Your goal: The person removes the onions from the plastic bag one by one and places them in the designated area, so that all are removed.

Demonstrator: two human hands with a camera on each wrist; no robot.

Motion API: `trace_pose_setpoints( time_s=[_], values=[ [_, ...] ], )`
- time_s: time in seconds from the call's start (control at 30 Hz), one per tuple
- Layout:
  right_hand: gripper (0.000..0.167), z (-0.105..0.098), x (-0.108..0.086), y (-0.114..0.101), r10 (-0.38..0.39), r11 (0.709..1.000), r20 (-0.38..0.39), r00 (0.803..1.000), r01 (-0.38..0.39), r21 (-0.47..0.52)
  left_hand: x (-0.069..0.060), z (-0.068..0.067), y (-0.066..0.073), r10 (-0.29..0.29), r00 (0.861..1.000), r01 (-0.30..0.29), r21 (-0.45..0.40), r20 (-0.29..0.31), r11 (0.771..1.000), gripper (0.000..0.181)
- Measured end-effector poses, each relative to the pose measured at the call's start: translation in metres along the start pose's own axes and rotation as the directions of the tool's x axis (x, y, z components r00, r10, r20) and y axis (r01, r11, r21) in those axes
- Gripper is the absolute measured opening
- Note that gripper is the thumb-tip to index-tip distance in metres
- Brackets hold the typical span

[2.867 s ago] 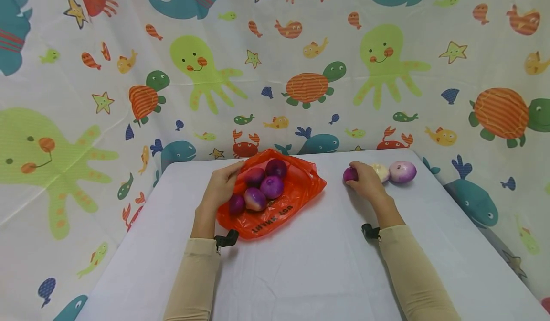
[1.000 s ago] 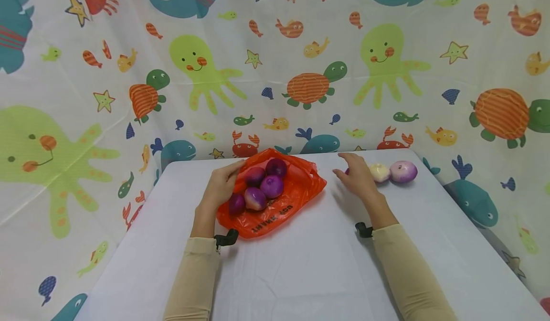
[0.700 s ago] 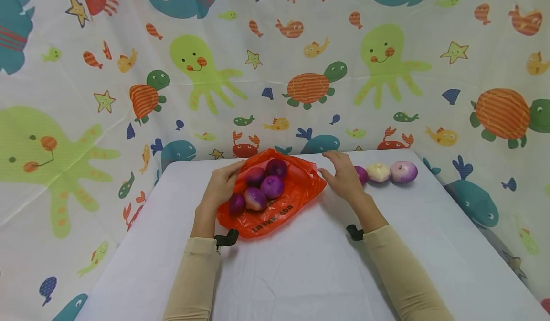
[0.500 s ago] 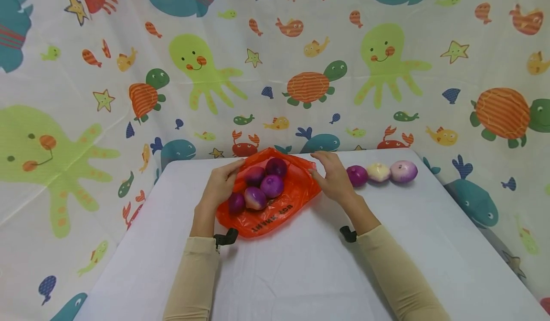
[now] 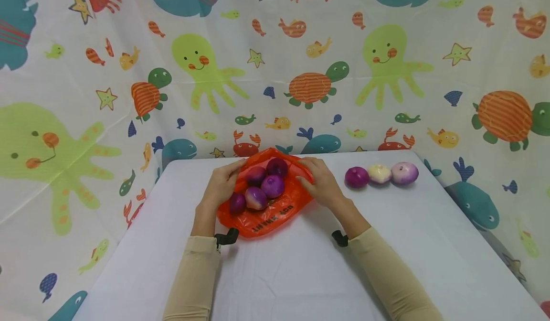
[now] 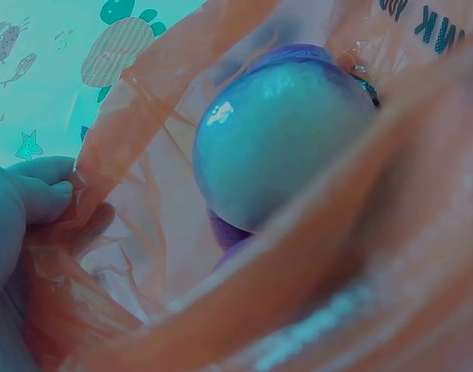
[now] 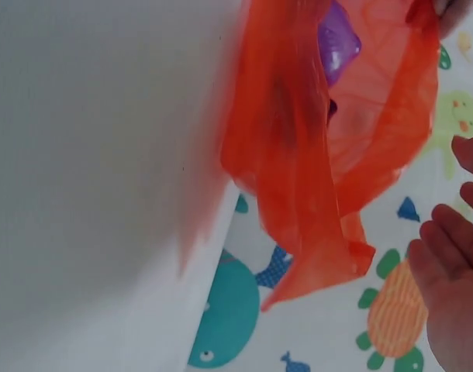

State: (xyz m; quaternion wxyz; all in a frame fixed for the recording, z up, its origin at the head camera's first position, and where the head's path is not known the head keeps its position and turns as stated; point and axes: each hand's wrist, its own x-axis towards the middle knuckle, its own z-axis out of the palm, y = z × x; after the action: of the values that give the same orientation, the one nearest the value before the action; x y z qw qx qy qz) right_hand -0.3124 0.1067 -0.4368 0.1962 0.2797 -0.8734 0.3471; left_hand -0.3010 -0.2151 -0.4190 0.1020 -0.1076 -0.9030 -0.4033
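An orange-red plastic bag with dark print lies spread, its mouth towards me, and several red onions rest inside. My left hand pinches the bag's left edge; thumb and fingers show on the film in the left wrist view, beside a large pale-sided onion. At the bag's right edge is my right hand, fingers extended and thumb spread. The right wrist view shows that hand holding nothing, with a gap to the bag.
To the right on the white table, a dark red onion, a whitish onion and a pale purple onion stand in a row. Behind the table hangs a curtain printed with sea animals.
My right hand has let go of the dark red onion at the row's left end and moved left to the bag's right edge. My left hand has stayed on the bag.
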Motion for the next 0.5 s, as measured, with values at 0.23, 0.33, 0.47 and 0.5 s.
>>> trace_pose_setpoints(
  time_s=[0.23,0.33,0.47,0.5],
  values=[
    [0.051,0.013,0.001,-0.005,-0.038,0.999,0.063,0.997,0.038,-0.002,0.0,0.0,0.001,0.003,1.0,-0.003,-0.007,-0.003,1.0,0.041],
    [0.051,0.018,0.001,-0.005,-0.031,0.999,0.095,0.995,0.032,-0.012,0.0,0.0,0.001,0.0,1.0,0.0,-0.01,0.0,1.0,0.042],
    [0.054,0.022,0.0,-0.005,-0.026,1.0,0.137,0.99,0.028,-0.011,0.0,0.001,0.001,0.002,1.0,-0.002,0.001,0.0,1.0,0.041],
    [0.054,0.022,-0.001,-0.005,-0.024,1.0,0.145,0.989,0.026,-0.009,0.0,0.001,0.0,0.004,1.0,-0.004,0.003,-0.001,1.0,0.041]
  ],
)
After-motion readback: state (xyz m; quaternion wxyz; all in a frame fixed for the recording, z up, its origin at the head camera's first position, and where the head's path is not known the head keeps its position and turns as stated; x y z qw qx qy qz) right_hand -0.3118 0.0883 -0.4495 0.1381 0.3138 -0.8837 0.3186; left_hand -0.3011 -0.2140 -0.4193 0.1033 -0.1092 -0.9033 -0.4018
